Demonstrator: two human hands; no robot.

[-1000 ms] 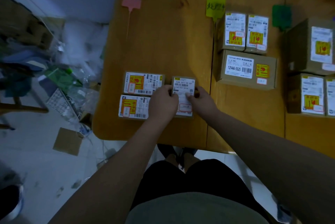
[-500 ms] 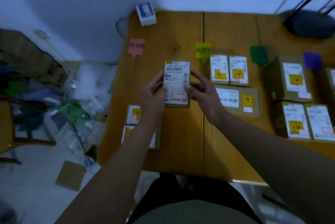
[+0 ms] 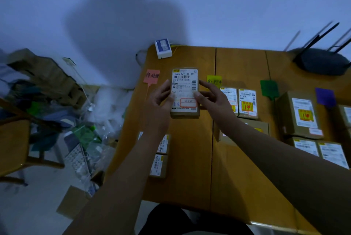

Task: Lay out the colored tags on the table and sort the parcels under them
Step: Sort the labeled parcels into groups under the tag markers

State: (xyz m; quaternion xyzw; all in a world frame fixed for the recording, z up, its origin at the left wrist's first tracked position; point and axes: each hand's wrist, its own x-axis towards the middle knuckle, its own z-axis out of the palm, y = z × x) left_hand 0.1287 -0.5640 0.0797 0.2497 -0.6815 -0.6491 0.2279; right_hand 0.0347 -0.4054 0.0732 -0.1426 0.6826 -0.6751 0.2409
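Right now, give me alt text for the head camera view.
Both hands, left hand and right hand, hold a small labelled parcel above a wooden table, between a pink tag and a yellow tag. More parcels sit under the tags at right.

Both forearms extend forward, bare to the elbow. Left hand is raised, fingers curled, thumb pressed inward in a side grip. Right hand mirrors it, thumb closed, index finger extended straight. Hands level, near each other.
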